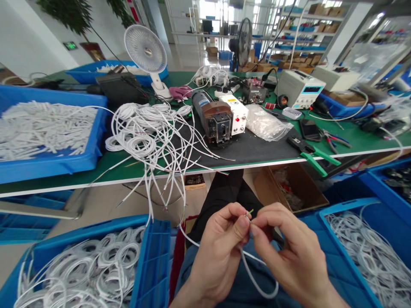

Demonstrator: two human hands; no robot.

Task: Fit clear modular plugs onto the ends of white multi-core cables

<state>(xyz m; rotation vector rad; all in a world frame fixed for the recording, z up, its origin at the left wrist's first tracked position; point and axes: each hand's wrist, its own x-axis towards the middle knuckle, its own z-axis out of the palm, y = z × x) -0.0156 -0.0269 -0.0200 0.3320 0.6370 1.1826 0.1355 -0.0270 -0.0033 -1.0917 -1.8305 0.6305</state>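
Note:
My left hand [218,250] and my right hand [290,252] meet over my lap, below the table edge. Both pinch the stripped end of a white cable [253,273], where thin coloured wires [249,212] stick up between the fingertips. The cable loops down under my hands and runs off to the left. A pile of white cables [150,132] lies on the green table [48,182], its ends hanging over the front edge. Behind the pile stands a small brown crimping machine [216,117] on a black mat.
Blue bins of coiled white cables sit at lower left [96,265] and lower right [372,252]. A blue tray of white pieces [48,132] is at the left. A green-handled tool [313,156], pliers [332,141], a plastic bag [266,122], a white fan [147,51] and a power supply [300,87] are on the table. A cardboard box [289,188] stands below.

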